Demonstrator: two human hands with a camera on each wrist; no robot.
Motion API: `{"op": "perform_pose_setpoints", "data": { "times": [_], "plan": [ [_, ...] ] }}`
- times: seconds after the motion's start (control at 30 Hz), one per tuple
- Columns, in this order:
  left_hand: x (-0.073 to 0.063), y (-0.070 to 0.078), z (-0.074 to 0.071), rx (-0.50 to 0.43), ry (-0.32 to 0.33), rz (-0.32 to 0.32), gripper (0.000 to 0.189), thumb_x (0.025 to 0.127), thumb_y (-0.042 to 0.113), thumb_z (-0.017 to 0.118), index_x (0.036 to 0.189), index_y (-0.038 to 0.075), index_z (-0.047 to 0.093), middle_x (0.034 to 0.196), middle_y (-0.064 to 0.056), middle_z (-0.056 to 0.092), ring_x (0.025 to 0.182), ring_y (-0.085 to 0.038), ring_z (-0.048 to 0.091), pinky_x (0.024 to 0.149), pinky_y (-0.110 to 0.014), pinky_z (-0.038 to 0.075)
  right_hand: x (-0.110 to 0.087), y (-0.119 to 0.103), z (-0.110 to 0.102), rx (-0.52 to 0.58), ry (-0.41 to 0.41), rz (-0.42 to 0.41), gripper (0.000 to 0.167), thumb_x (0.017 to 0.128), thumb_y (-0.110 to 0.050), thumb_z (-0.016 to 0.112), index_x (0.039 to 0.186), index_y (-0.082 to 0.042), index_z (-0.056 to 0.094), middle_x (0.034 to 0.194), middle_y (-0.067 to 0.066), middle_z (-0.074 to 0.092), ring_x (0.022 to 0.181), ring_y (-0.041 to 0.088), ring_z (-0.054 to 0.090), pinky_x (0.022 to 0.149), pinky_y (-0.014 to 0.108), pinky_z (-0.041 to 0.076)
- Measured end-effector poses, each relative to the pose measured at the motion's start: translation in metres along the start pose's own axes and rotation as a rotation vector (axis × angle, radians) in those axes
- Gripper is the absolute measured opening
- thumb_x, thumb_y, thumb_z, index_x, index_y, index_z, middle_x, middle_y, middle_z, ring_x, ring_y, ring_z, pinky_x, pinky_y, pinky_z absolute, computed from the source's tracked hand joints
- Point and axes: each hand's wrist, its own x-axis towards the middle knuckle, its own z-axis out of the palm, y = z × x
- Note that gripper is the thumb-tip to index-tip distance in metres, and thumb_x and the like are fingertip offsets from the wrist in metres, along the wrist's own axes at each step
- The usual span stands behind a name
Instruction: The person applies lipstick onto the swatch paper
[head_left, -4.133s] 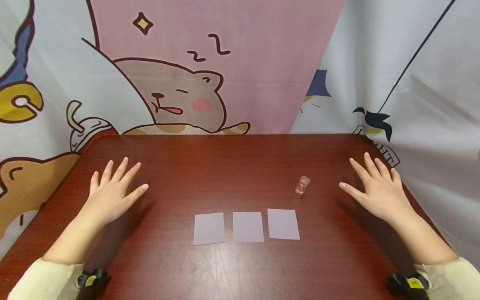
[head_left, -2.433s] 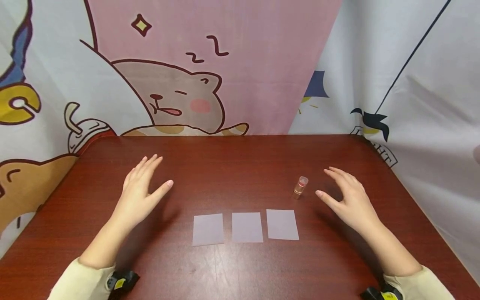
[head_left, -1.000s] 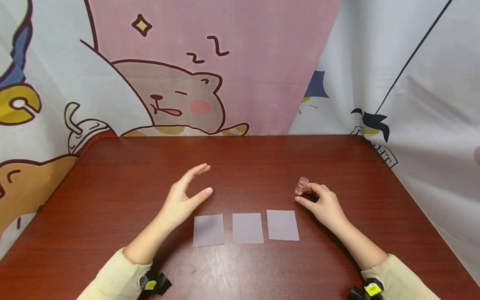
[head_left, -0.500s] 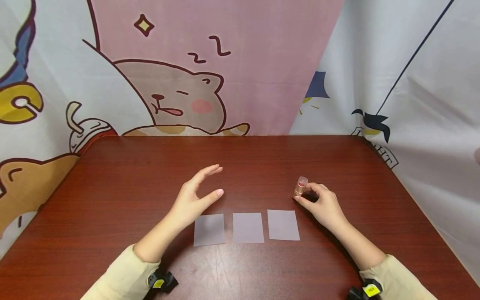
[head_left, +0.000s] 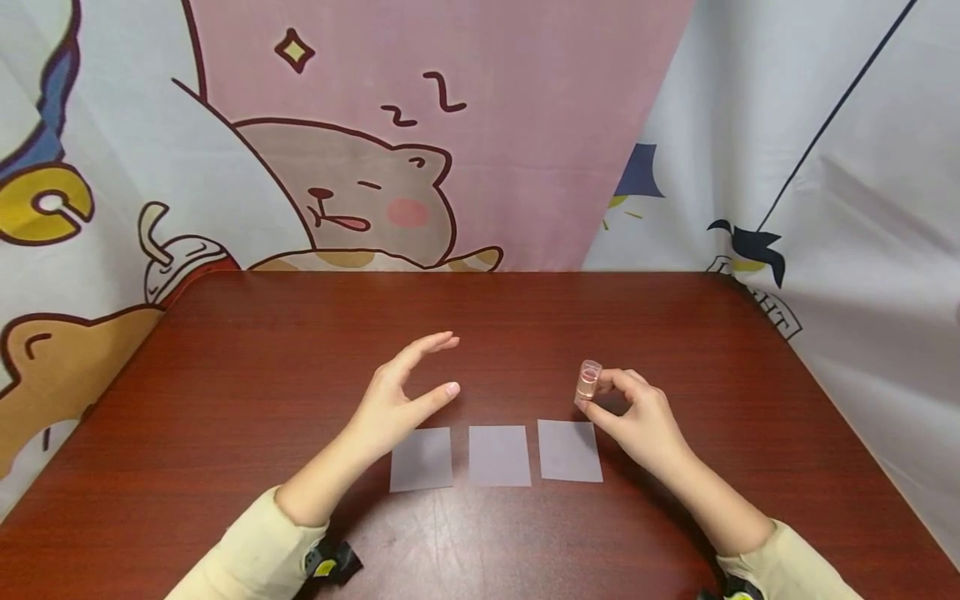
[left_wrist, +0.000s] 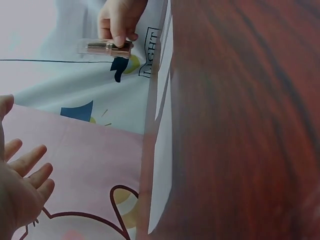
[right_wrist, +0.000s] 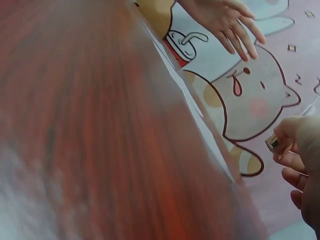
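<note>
A lipstick (head_left: 588, 381) with a clear cap and gold base is pinched between the thumb and fingers of my right hand (head_left: 637, 412). It is raised off the table, just behind the rightmost paper; the left wrist view shows the lipstick (left_wrist: 102, 47) held by its base, cap end free. My left hand (head_left: 397, 396) hovers behind the leftmost paper, fingers extended and thumb apart, holding nothing. Three white square papers lie in a row: a left one (head_left: 422, 462), a middle one (head_left: 499, 456) and a right one (head_left: 570, 452).
The dark red wooden table (head_left: 480, 542) spreads under both hands. Behind it hangs a cartoon-printed cloth (head_left: 525, 125), which also runs along the right side. Each wrist wears a black strap device, such as the left strap (head_left: 333, 565).
Both hands came inward from the table's sides. My right hand took hold of the lipstick, lifted it and shifted it slightly left. The papers stayed put.
</note>
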Motion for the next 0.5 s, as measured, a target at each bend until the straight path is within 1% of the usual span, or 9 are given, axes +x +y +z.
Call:
{"op": "perform_pose_setpoints", "data": {
  "times": [0.07, 0.2, 0.3, 0.4, 0.5],
  "plan": [
    [0.001, 0.011, -0.001, -0.01, -0.004, 0.007, 0.055, 0.084, 0.004, 0.072, 0.135, 0.008, 0.051, 0.129, -0.005, 0.059, 0.125, -0.017, 0.048, 0.105, -0.045, 0.032, 0.0, -0.007, 0.0, 0.008, 0.005, -0.029, 0.027, 0.07, -0.003, 0.082, 0.091, -0.014, 0.068, 0.082, -0.007, 0.062, 0.08, 0.019, 0.058, 0.068, 0.036, 0.045],
    [0.002, 0.015, 0.002, -0.024, -0.014, 0.013, 0.055, 0.082, -0.001, 0.072, 0.133, 0.003, 0.051, 0.128, -0.008, 0.059, 0.125, -0.02, 0.048, 0.105, -0.047, 0.033, 0.0, -0.019, 0.0, 0.045, 0.005, -0.079, 0.032, 0.068, 0.0, 0.083, 0.093, -0.015, 0.069, 0.083, -0.012, 0.062, 0.083, 0.014, 0.057, 0.069, 0.034, 0.045],
    [0.002, 0.003, 0.007, -0.031, -0.02, 0.053, 0.058, 0.082, 0.003, 0.074, 0.135, 0.008, 0.051, 0.13, -0.003, 0.058, 0.125, -0.017, 0.047, 0.105, -0.044, 0.033, 0.0, -0.026, 0.001, 0.091, -0.007, -0.108, 0.034, 0.069, 0.002, 0.082, 0.094, -0.016, 0.069, 0.085, -0.012, 0.062, 0.085, 0.013, 0.056, 0.072, 0.028, 0.047],
    [0.003, 0.005, 0.01, -0.036, -0.026, 0.092, 0.058, 0.083, 0.006, 0.074, 0.135, 0.011, 0.051, 0.13, 0.0, 0.058, 0.125, -0.017, 0.047, 0.105, -0.041, 0.034, 0.0, -0.033, 0.001, 0.137, -0.017, -0.147, 0.035, 0.069, 0.006, 0.08, 0.095, -0.015, 0.069, 0.087, -0.011, 0.062, 0.086, 0.014, 0.057, 0.075, 0.021, 0.047],
    [0.004, 0.009, 0.012, -0.041, -0.029, 0.123, 0.056, 0.083, 0.006, 0.074, 0.134, 0.009, 0.052, 0.13, -0.002, 0.058, 0.125, -0.017, 0.048, 0.105, -0.039, 0.034, 0.001, -0.038, 0.002, 0.162, -0.016, -0.188, 0.036, 0.067, 0.009, 0.079, 0.094, -0.015, 0.069, 0.087, -0.01, 0.061, 0.085, 0.015, 0.057, 0.077, 0.016, 0.046]
  ]
}}
